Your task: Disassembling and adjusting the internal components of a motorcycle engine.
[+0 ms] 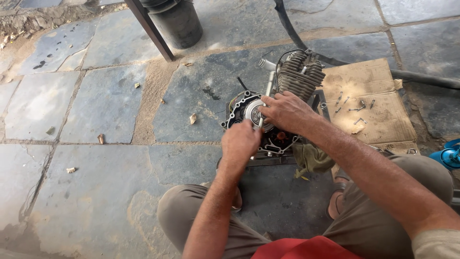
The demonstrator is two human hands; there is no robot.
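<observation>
Hands are busy on a small engine (pixel 282 100) that sits on the stone floor (pixel 105 105), right in front of the person's knees. It is dirty and gray, with ribbed metal fins (pixel 301 74) at the far end and a round open side facing up. Inside that open side is a shiny round part (pixel 253 111). The left hand (pixel 240 142) is closed in a fist around a thin metal tool (pixel 261 120), and the tip of that tool points at the round part. The right hand (pixel 286 111) lies on top of the engine, just past the left hand, with its fingers bent down over the round part and touching it. You cannot tell if the right hand is only pressing or really gripping something, because the fingers hide what is under them. A white pipe (pixel 266 64) sticks out near the fins. To the right of the engine lies a flat piece of brown cardboard (pixel 369 103), and on it are some small bolts (pixel 357 108), spread out a little. An olive green rag (pixel 311 158) hangs by the near right corner of the engine. Farther right, at the edge, there is a bit of something blue (pixel 448 156). A black round tub (pixel 175 21) stands far off at the top, and a thick black hose (pixel 287 24) runs across the floor behind the engine
</observation>
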